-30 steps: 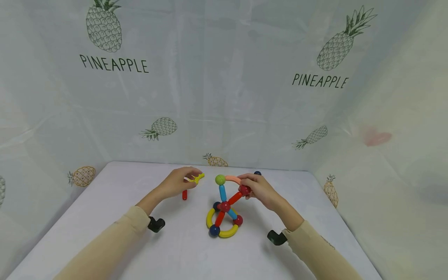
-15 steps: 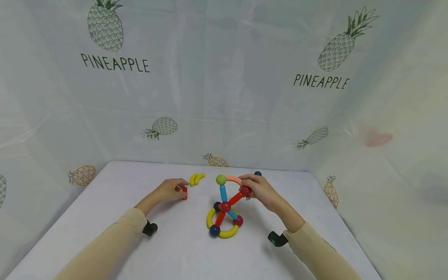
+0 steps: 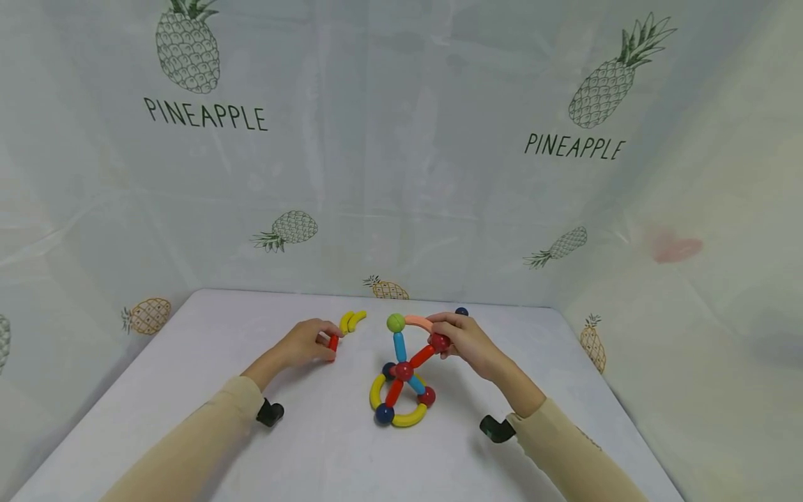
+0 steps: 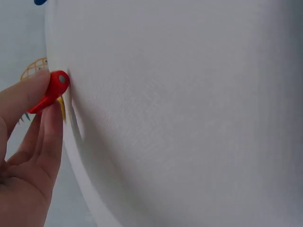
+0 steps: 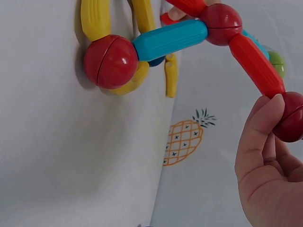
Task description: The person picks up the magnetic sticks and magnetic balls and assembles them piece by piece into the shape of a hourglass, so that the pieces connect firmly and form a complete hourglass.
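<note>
Now that the left hand (image 3: 309, 343) is skipping the yellow arcs (image 3: 357, 320), its fingers are pinching the red rod (image 3: 333, 347) left of the build (image 3: 403, 370), so that piece isn't lying loose anymore; the right hand (image 3: 467, 341) is still gripping a red ball (image 3: 440, 341).

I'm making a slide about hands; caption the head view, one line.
Left hand pinches a red rod while the right hand holds a ball-and-rod model on a white table.
</note>
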`<state>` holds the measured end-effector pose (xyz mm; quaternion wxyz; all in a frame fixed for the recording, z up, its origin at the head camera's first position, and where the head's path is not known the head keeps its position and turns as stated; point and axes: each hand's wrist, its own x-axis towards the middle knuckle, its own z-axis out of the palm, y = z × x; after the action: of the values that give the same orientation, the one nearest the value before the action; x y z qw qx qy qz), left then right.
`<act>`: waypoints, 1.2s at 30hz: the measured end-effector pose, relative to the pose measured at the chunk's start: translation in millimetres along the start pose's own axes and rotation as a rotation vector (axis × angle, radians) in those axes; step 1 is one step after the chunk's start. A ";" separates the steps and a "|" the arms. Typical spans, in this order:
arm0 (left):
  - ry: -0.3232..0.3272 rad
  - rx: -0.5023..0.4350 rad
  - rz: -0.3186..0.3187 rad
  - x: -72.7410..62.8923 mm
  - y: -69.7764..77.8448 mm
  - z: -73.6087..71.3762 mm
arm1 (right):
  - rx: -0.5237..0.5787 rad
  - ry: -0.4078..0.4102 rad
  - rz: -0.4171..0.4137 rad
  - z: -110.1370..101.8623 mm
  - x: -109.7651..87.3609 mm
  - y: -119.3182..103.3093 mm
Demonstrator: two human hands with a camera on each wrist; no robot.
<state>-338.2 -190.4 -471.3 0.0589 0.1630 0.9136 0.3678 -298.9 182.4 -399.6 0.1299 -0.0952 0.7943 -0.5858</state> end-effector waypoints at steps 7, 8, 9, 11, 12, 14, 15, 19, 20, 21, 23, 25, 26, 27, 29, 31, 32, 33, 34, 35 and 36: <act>0.056 -0.062 0.071 -4.3 9.5 2.0 | 0.014 -0.002 -0.013 -0.5 -2.1 0.6; 0.074 -0.083 0.081 -5.3 14.1 2.3 | 0.016 -0.003 -0.016 -0.6 -2.3 0.5; 0.093 -0.106 0.089 -6.5 19.5 2.5 | 0.019 -0.004 -0.019 -0.7 -2.4 0.3; 0.128 -0.158 0.107 -9.9 32.3 2.9 | 0.021 -0.004 -0.022 -1.0 -2.4 0.4; 0.140 -0.183 0.118 -11.8 39.0 3.4 | 0.020 -0.003 -0.023 -1.2 -2.3 0.5; 0.157 -0.233 0.142 -16.1 52.9 5.0 | 0.019 -0.002 -0.025 -1.2 -1.6 1.2; 0.163 -0.252 0.156 -18.3 59.7 5.9 | 0.018 0.000 -0.024 -1.1 -1.3 1.5; 0.175 -0.303 0.195 -24.7 81.1 12.7 | 0.021 0.012 -0.016 -0.5 0.3 3.0; 0.179 -0.304 0.208 -25.9 85.0 14.9 | 0.022 0.017 -0.013 -0.3 0.6 3.3; 0.181 -0.307 0.219 -27.1 88.8 17.3 | 0.022 0.021 -0.009 -0.2 0.9 3.5; 0.181 -0.310 0.244 -29.4 95.3 22.3 | 0.023 0.029 -0.003 0.1 1.5 4.1; 0.176 -0.311 0.270 -31.6 101.8 27.4 | 0.014 0.034 -0.005 0.3 1.7 4.6; 0.175 -0.308 0.281 -32.5 104.9 30.0 | 0.013 0.036 -0.004 0.2 1.8 4.6; 0.173 -0.312 0.290 -33.5 108.2 32.4 | 0.012 0.038 -0.007 0.3 1.7 4.6; 0.174 -0.311 0.298 -34.8 113.7 37.5 | 0.009 0.033 -0.014 0.2 1.5 4.4; 0.176 -0.313 0.300 -35.4 118.8 42.2 | 0.007 0.026 -0.022 0.1 1.3 3.9; 0.174 -0.315 0.301 -35.3 120.7 44.7 | 0.009 0.023 -0.024 -0.1 1.3 3.6; 0.173 -0.317 0.304 -35.4 122.5 46.9 | 0.008 0.019 -0.028 0.0 1.3 3.4; 0.174 -0.315 0.302 -35.2 124.1 49.3 | 0.009 0.014 -0.030 -0.3 1.3 3.3; 0.174 -0.315 0.301 -35.0 125.3 51.6 | 0.011 0.010 -0.031 -0.2 1.6 3.4; 0.176 -0.316 0.301 -35.0 126.3 53.8 | 0.011 0.006 -0.034 0.0 1.8 3.6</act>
<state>-260.9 -81.9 -423.3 -0.0514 0.2535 0.8116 0.5238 -300.6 182.9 -403.2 0.1180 -0.1060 0.7898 -0.5925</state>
